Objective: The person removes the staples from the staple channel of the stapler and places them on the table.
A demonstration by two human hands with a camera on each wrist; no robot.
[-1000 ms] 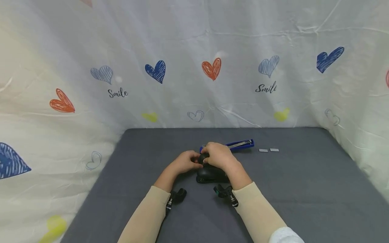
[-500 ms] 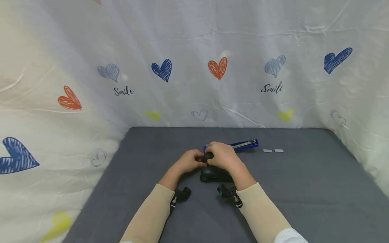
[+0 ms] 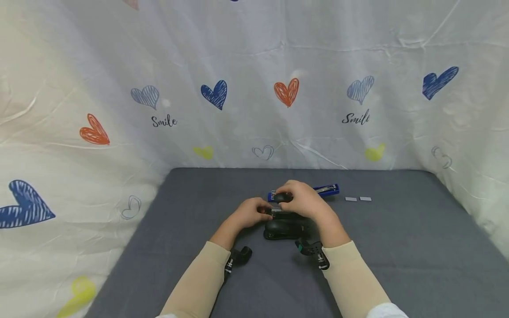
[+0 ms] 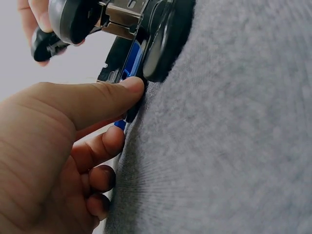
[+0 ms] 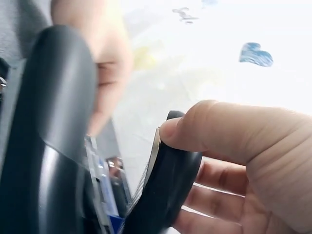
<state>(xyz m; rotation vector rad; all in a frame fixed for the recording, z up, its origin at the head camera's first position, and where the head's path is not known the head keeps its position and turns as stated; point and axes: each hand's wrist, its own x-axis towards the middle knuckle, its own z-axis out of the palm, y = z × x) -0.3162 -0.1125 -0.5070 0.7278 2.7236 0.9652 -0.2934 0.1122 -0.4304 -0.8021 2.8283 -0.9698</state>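
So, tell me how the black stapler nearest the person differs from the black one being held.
The near stapler has its top down over its body; the held stapler has its top raised away from its lower part. No hand grips the near stapler; on the held stapler, the left hand steadies the lower part and the right hand grips the top. Both are black with metal parts.

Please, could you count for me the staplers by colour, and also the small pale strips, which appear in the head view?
Black staplers: 2
Blue stapler: 1
Small pale strips: 2
Total: 5
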